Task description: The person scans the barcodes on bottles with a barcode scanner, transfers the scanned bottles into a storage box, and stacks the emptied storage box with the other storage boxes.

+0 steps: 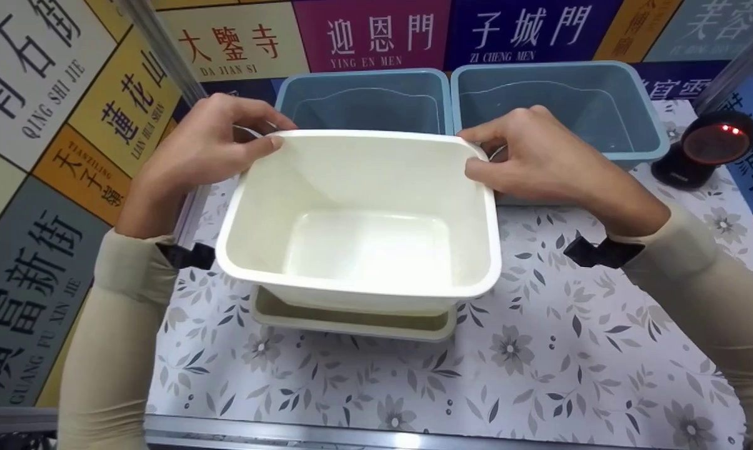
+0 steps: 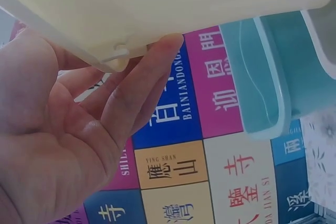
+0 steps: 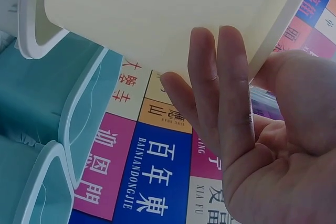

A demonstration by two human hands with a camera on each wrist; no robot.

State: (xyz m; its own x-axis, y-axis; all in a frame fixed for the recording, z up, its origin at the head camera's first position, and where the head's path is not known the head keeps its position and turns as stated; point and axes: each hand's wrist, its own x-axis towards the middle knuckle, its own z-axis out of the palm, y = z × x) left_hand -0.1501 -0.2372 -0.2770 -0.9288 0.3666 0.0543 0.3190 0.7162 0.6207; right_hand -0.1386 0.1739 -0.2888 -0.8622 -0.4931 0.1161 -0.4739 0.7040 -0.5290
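Observation:
A cream plastic bin (image 1: 364, 172) is tilted with its open top facing me, and nothing lies inside it. My left hand (image 1: 217, 140) grips its far left corner, thumb over the rim. At the far right corner my right hand (image 1: 532, 150) pinches the rim in the same way. In the wrist views the other fingers (image 3: 233, 77) of each hand lie along the bin's outer wall. Below it, a second cream container (image 1: 351, 322) on the table is mostly hidden; its front rim shows.
Two blue-grey bins (image 1: 364, 78) (image 1: 557, 69) stand side by side at the back. A black device with a red-lit round face (image 1: 720, 144) stands at the back right. A flower-patterned cover (image 1: 538, 375) lies on the table. Panels with printed signs (image 1: 245, 40) wall the back and sides.

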